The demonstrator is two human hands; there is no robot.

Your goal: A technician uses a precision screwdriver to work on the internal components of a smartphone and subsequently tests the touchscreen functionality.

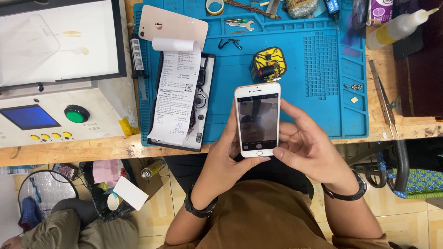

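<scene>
A white smartphone [257, 119] with a lit screen is held upright over the front edge of the blue work mat [300, 92]. My left hand [226, 157] grips it from the left and underneath, thumb at its bottom edge. My right hand [307, 145] holds its right side, fingers behind it and thumb near the lower right corner. Both wrists wear dark bands.
An opened phone body [203, 99] under a paper receipt [175, 92] lies on the mat's left, a pink back cover [173, 25] beyond it. A yellow-black tool [268, 63], tweezers [382, 97], small screws [351, 86], a squeeze bottle [399, 27] and a white machine [55, 74] with a green button surround them.
</scene>
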